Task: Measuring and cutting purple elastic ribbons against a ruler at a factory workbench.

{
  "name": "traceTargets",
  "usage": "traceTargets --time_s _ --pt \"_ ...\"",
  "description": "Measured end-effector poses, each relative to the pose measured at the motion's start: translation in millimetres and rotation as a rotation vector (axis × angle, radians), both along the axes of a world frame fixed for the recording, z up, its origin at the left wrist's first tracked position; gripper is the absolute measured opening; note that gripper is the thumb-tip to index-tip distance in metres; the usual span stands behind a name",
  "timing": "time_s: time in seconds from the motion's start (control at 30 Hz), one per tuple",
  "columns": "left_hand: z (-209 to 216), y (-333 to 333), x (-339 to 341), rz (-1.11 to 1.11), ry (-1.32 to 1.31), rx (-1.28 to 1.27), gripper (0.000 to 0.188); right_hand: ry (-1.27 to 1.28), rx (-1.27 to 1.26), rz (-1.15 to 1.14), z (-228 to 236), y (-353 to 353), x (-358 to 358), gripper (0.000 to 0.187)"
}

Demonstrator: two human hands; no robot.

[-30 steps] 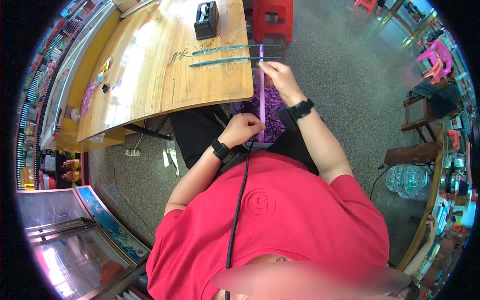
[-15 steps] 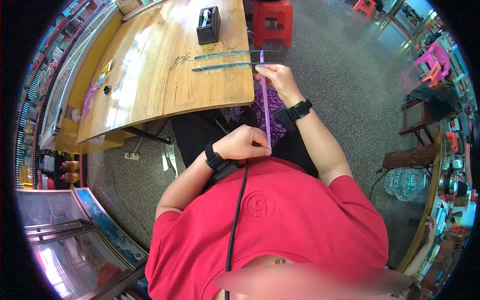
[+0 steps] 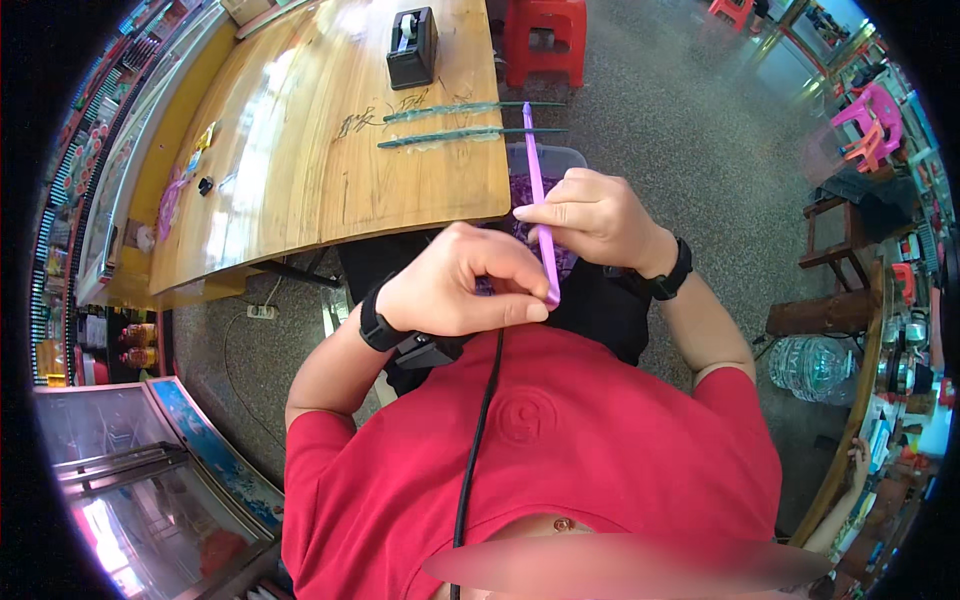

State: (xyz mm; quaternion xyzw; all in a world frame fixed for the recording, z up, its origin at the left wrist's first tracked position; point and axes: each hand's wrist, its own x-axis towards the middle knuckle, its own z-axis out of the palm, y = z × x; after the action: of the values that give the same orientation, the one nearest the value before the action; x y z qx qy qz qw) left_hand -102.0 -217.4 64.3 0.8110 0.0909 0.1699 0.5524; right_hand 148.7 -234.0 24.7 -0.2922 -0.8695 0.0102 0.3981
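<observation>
A long, flat purple ribbon (image 3: pixel 533 160) runs from two thin dark green rods, stuck on the wooden table with clear tape, toward my chest. Its far end is at the far rod (image 3: pixel 450 109), and it crosses the near rod (image 3: pixel 450 136) where both stick out past the table edge. My left hand (image 3: pixel 470 282) pinches the ribbon's near end, which bends at the fingertips, between thumb and forefinger. My right hand (image 3: pixel 598 218) is closed on the ribbon a little farther up, thumb across it. Below, partly hidden by the hands, purple material lies in a clear tub (image 3: pixel 572 157).
On the wooden table (image 3: pixel 300 150) stands a black tape dispenser (image 3: pixel 412 50), with a small black object (image 3: pixel 206 186) at the left. A red stool (image 3: pixel 545 45) is beyond the table's right edge. A black cable (image 3: pixel 478 430) hangs down my chest.
My right hand has left the near rod and come down the ribbon toward my chest, close to my left hand. The left hand has shifted slightly, and the ribbon's near end is now bent.
</observation>
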Motion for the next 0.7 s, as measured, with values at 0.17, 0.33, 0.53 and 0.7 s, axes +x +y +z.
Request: traceTargets --time_s 0.17,0.33,0.53,0.7 --pt "39 32 8 0.115 -0.176 -0.299 0.022 -0.030 0.395 -0.195 36 56 14 0.028" --pt "52 109 35 0.610 -0.369 0.041 0.034 0.125 0.104 -0.407 37 160 40 0.018" --pt "26 165 59 0.624 -0.087 0.247 0.026 0.207 -0.184 -0.390 -32 231 57 0.020" --pt "-6 200 83 0.441 0.173 0.601 0.021 0.308 -0.543 -0.360 -79 237 59 0.025"
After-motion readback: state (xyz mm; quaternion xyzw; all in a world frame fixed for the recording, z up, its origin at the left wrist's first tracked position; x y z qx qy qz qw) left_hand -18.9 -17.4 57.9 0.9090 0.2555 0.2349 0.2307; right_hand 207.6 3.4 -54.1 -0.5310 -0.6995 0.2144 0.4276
